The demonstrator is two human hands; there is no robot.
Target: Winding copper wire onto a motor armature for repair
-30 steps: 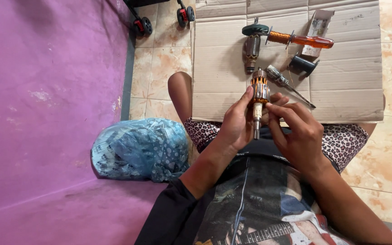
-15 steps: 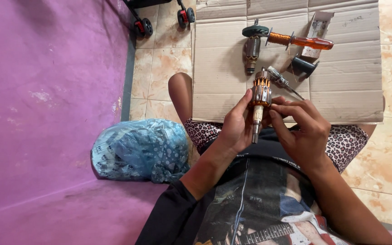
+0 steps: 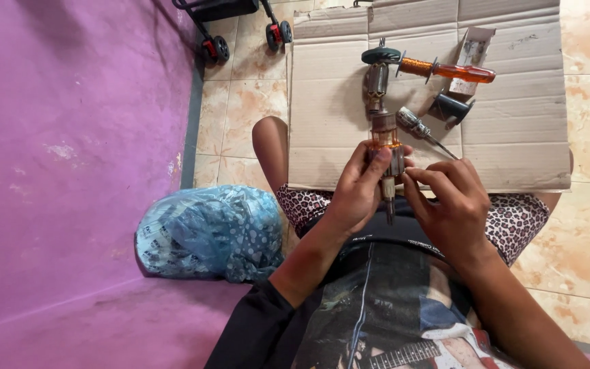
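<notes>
My left hand (image 3: 358, 186) grips a small motor armature (image 3: 386, 154) with copper windings and a steel shaft, held upright over my lap. My right hand (image 3: 448, 198) touches the armature's right side with its fingertips pinched against it. Just beyond, on a flattened cardboard sheet (image 3: 513, 150), lie a second armature with a dark fan (image 3: 378, 75), a screwdriver with an orange handle (image 3: 445, 70), a metal-tipped tool (image 3: 421, 130), a dark cylindrical part (image 3: 451, 108) and a small open box (image 3: 470, 49).
A blue patterned plastic bag (image 3: 206, 232) sits on the tiled floor by my left knee. A purple wall (image 3: 69, 137) fills the left side. A wheeled cart's red-and-black casters (image 3: 216, 48) stand at the top.
The armature has been turned slightly in my hands; my right fingers have shifted along its side. The things on the cardboard have not moved.
</notes>
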